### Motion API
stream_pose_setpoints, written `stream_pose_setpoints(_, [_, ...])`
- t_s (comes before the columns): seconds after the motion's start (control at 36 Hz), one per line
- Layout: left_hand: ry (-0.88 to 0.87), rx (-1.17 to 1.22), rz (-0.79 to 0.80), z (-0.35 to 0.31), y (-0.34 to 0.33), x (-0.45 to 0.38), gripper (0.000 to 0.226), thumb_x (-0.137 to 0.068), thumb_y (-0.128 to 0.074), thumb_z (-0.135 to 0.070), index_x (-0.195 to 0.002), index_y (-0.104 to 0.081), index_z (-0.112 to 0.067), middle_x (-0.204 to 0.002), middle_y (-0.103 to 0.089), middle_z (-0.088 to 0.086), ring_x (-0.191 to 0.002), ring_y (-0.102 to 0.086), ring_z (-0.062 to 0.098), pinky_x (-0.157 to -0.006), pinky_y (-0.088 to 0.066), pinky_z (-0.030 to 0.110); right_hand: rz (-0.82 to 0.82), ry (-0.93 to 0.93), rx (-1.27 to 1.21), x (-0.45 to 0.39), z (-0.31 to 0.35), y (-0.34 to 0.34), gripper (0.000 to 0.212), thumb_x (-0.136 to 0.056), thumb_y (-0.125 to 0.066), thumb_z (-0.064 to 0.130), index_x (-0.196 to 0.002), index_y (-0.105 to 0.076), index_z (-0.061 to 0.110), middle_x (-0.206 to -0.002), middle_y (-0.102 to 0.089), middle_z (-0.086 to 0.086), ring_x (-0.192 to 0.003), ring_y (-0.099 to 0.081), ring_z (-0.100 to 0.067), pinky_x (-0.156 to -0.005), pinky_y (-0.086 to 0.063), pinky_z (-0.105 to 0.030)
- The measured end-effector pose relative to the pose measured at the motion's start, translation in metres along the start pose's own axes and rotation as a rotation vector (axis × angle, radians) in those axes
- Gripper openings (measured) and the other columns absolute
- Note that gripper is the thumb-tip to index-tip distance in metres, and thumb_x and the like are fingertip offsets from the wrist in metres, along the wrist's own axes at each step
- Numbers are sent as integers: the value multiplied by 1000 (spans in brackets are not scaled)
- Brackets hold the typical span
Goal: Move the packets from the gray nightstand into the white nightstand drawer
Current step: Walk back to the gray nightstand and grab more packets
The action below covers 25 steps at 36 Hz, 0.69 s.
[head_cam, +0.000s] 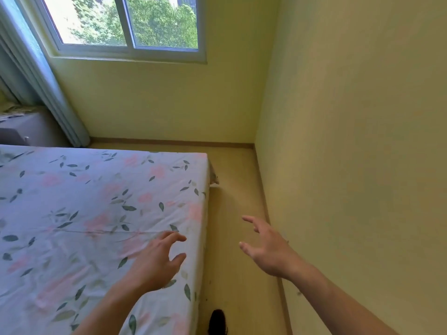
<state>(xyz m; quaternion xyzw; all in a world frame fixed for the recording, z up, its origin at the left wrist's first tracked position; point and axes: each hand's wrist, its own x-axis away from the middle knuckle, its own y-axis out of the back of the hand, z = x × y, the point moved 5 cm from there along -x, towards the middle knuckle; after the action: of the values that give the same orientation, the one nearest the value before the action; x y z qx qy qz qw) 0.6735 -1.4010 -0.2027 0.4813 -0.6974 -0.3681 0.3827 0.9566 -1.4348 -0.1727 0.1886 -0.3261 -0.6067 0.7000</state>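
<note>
Head view: both hands reach forward, fingers spread and loosely curved, holding nothing. The left hand [157, 259] hovers above the floral-sheeted bed [72, 213]; the right hand [263, 247] over the wooden floor [232, 189]. A gray nightstand [26, 129], possibly packets on top, stands far left.

Gray nightstand [23, 130] stands beyond the bed's far side.

We see pale yellow walls [350, 117], tan wood-tone floor [237, 189], white window frame [130, 50] with green foliage behind. Bed sheet [84, 213]: white, pink flowers, grey-green leaves. Curtain [36, 76] pale blue-grey. Gray nightstand [26, 131] far left. Dark, near-black shape [217, 321] on the floor at bottom edge.
</note>
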Motion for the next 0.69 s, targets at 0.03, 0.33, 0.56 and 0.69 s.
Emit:
stream_pose_setpoints(0.03, [11,-1,4,0,0,-19,37,-94,-57,-53,-130,-52,-45,-145,-44,-22,-128,-47,7,-104,-37,29,0,-4,-5,-18,-2,8,67,-93,-66,43,-151,-31,43,-156,-34,15,-143,-35,-8,-118,-33,-34])
stream_pose_setpoints(0.33, [-73,89,1,-53,53,-237,37,-97,-57,-46,-133,-51,-41,-148,-41,-18,-134,-44,13,-112,-40,38,-44,-27,-13,-206,0,96,64,-92,-68,44,-147,-35,46,-153,-40,12,-141,-39,-9,-115,-38,-37])
stream_pose_setpoints(0.56, [-92,90,20,-80,77,-369,37,-98,-56,-45,-134,-51,-40,-147,-41,-17,-131,-46,11,-111,-41,32,-12,-15,-17,-339,-11,142,65,-92,-68,43,-148,-35,45,-153,-40,12,-139,-40,-9,-112,-38,-32])
stream_pose_setpoints(0.69, [-52,62,-13,-77,88,-464,38,-97,-57,-45,-135,-51,-40,-147,-42,-18,-131,-45,10,-108,-40,30,19,18,-10,-439,-22,172,67,-92,-69,42,-150,-35,39,-155,-39,12,-141,-39,-11,-114,-37,-34])
